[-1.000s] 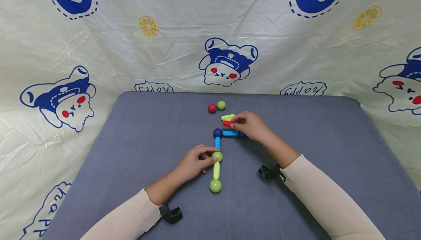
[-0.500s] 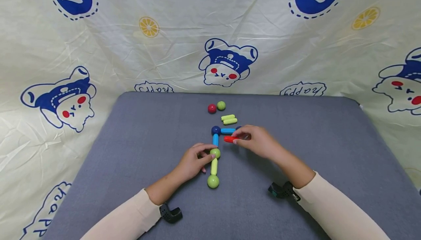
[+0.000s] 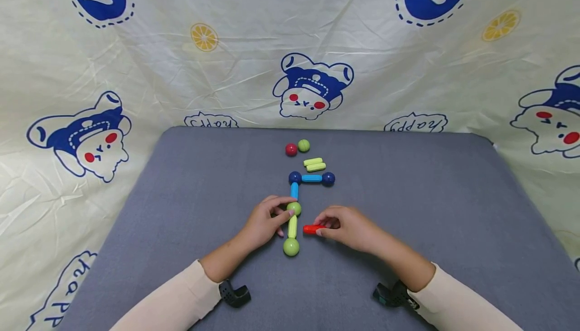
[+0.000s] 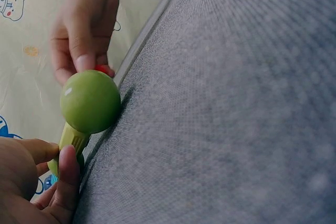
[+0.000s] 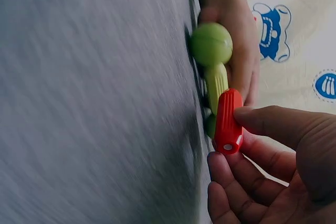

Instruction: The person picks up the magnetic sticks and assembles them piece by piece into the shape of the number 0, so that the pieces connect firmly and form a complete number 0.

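Note:
My left hand (image 3: 268,220) pinches the middle green ball (image 3: 294,208) of a chain of balls and rods. From that ball a yellow-green rod (image 3: 292,226) runs toward me to a larger green ball (image 3: 291,247). On its far side a light blue rod (image 3: 294,190) leads to a dark blue ball (image 3: 295,178). Another blue rod (image 3: 311,178) goes right from there to a second dark blue ball (image 3: 328,179). My right hand (image 3: 349,227) pinches a red rod (image 5: 229,121) between thumb and fingers, just right of the yellow-green rod. A pale tip shows on its end.
Two loose yellow-green rods (image 3: 314,164) lie side by side beyond the chain. Farther back sit a red ball (image 3: 291,149) and a small green ball (image 3: 303,145). A grey cloth (image 3: 204,180) covers the table; a printed curtain (image 3: 249,79) hangs behind it.
My right hand has brought the red rod from beside the loose rods toward me, to the chain's near part. The chain has shifted slightly left and away, my left hand still on it.

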Tool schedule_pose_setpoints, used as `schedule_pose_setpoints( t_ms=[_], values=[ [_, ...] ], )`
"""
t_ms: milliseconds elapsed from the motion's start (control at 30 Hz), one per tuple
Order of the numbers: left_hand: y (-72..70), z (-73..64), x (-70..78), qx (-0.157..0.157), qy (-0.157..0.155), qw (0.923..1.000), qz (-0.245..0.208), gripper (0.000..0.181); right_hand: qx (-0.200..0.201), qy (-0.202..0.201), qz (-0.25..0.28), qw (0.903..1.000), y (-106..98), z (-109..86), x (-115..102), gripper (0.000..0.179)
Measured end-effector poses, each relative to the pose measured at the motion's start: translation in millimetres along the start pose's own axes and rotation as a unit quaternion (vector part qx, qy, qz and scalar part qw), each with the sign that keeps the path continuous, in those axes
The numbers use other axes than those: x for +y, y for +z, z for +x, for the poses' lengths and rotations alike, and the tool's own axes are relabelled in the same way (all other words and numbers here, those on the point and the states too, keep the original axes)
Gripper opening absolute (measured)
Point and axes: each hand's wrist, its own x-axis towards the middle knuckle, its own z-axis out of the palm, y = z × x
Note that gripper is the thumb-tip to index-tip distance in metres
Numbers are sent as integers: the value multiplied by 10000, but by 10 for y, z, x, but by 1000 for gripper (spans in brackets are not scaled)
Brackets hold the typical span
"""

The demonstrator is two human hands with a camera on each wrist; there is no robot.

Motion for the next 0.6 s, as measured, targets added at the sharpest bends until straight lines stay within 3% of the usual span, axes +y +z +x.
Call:
schedule_pose_setpoints(
  t_ms=[300, 600],
  values=[
    [32, 3, -4, 165, 53, 9999, 1, 33, -289, -240, 202, 9991, 143, -113, -34, 9],
    [42, -49, 163, 225, -36, 9997, 126, 31, -314, -162, 524, 9980, 217, -139, 16, 8]
  ],
)
